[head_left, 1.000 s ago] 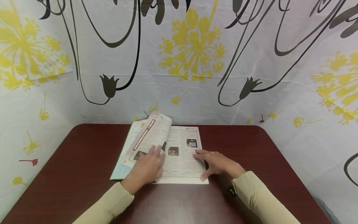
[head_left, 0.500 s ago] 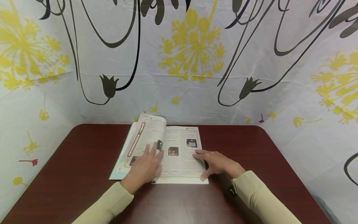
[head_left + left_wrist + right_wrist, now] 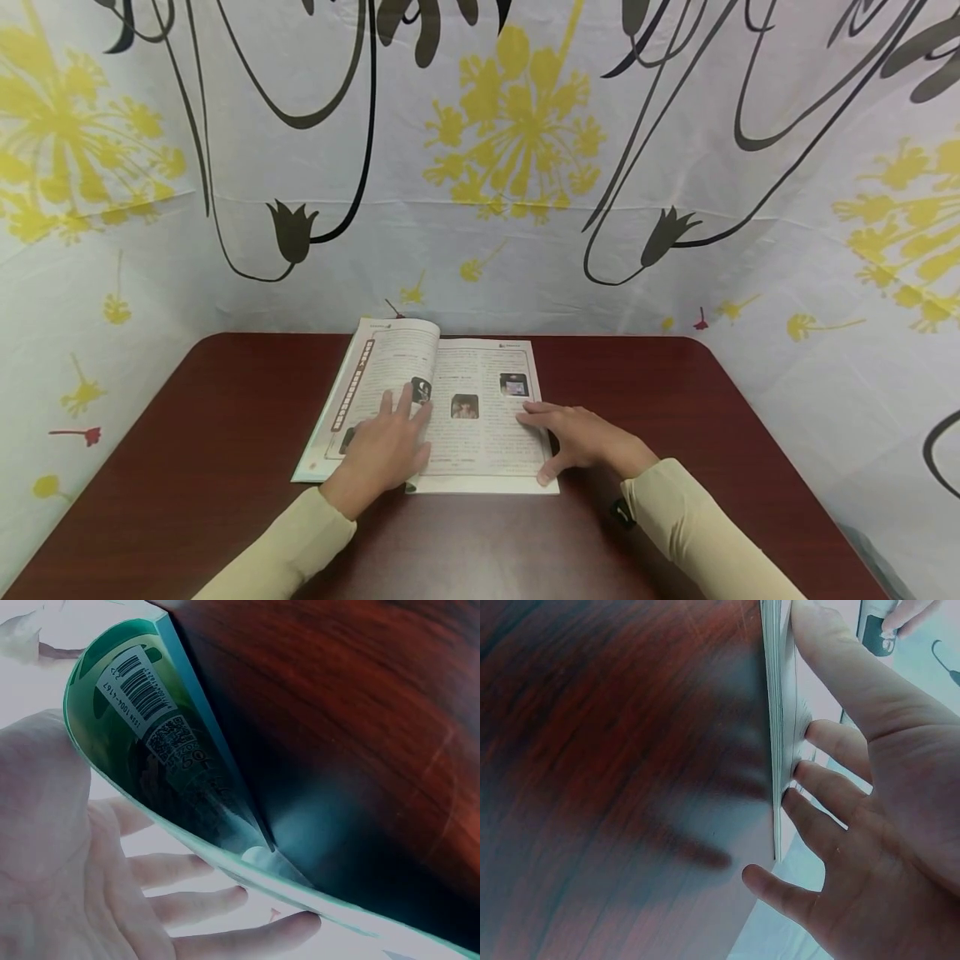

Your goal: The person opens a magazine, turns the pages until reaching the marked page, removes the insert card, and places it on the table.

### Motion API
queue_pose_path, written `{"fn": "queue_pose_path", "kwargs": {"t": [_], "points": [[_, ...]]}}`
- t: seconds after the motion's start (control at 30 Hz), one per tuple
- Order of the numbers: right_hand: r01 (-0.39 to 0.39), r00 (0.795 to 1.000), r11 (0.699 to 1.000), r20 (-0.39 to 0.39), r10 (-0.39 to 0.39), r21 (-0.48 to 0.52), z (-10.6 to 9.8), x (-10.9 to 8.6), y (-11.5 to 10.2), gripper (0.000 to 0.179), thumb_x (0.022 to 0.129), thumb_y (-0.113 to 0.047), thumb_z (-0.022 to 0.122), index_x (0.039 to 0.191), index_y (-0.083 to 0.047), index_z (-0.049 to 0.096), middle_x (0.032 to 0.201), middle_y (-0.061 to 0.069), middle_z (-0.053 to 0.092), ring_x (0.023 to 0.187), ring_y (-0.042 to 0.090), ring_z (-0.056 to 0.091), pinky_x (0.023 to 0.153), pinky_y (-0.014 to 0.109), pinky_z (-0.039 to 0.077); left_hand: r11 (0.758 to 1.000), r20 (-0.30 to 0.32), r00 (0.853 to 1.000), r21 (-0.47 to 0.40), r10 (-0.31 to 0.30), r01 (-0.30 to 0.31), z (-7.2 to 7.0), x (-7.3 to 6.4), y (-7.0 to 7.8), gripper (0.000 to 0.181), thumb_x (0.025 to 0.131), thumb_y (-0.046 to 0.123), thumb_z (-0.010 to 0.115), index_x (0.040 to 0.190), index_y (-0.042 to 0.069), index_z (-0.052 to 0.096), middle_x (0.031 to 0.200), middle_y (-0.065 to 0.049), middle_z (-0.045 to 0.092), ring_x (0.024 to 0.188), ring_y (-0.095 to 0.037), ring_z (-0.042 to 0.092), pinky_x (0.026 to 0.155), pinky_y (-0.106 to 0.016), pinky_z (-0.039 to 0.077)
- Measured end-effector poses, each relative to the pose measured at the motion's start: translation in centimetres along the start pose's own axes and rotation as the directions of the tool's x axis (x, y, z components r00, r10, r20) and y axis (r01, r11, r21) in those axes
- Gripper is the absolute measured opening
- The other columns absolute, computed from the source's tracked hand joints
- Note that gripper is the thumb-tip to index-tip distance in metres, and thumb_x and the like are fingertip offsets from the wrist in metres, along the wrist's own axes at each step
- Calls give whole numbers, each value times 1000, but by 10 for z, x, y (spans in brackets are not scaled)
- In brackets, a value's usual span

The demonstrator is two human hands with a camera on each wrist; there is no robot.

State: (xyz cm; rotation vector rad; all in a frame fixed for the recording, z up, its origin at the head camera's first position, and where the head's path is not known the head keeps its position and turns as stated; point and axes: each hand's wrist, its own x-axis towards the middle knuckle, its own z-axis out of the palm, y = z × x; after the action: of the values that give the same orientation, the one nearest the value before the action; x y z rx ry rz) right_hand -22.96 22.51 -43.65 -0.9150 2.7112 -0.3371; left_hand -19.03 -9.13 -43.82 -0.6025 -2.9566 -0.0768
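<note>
An open magazine [image 3: 480,442] lies on the table, its left page curving up near the spine. My left hand [image 3: 384,446] rests on the left page with fingers spread, close to a small dark photo. In the left wrist view, a bowed green cover [image 3: 124,712] with a barcode shows beside the straightened fingers [image 3: 195,904]. My right hand [image 3: 588,437] touches the right page's outer edge, thumb near the lower corner and fingers over the page. The right wrist view shows the stacked page edges [image 3: 774,735] along the fingertips [image 3: 802,769].
The dark red-brown table [image 3: 187,467] has rounded far corners. A pale cloth [image 3: 480,275] with yellow and grey plant prints hangs behind and at both sides. A dark band [image 3: 622,512] sits at the right sleeve's cuff.
The lifted left page has come down and leftward until it lies over the left side. My left hand has shifted slightly left with it; the right hand stays put.
</note>
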Motion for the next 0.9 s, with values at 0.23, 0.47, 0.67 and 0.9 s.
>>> {"fn": "queue_pose_path", "kwargs": {"t": [0.23, 0.47, 0.67, 0.9], "points": [[1, 1000, 1000, -1, -1, 8, 0, -1, 0, 99, 64, -49, 88, 146, -10, 50, 155, 15, 39, 139, 36, 42, 102, 56, 42, 1000, -15, 1000, -4, -20, 20, -1, 0, 1, 56, 91, 33, 64, 139, 7, 56, 146, -28, 44, 127, -49, 48, 75, -54, 55], [6, 1000, 1000, -3, -6, 10, 0, -2, 0, 98, 64, -49, 87, 146, -9, 50, 155, 15, 39, 139, 36, 41, 101, 57, 41, 1000, -18, 1000, 5, -15, 15, -2, 1, 0, 56, 91, 33, 64, 139, 5, 56, 144, -30, 44, 126, -48, 49, 76, -53, 55], [7, 1000, 1000, -4, -7, 9, -1, -2, 1, 99, 64, -50, 87, 147, -9, 50, 155, 15, 39, 140, 36, 40, 101, 58, 41, 1000, -5, 1000, -3, -19, 19, -3, 1, 0, 56, 91, 32, 64, 139, 6, 55, 145, -30, 43, 127, -48, 48, 76, -54, 55], [10, 1000, 1000, -2, -10, 13, 0, -1, 1, 99, 64, -50, 87, 147, -10, 50, 156, 15, 39, 140, 36, 40, 101, 58, 41, 1000, -14, 1000, -12, -24, 24, -4, -1, -1, 55, 90, 32, 65, 138, 6, 56, 144, -30, 44, 127, -48, 49, 75, -54, 55]]}}
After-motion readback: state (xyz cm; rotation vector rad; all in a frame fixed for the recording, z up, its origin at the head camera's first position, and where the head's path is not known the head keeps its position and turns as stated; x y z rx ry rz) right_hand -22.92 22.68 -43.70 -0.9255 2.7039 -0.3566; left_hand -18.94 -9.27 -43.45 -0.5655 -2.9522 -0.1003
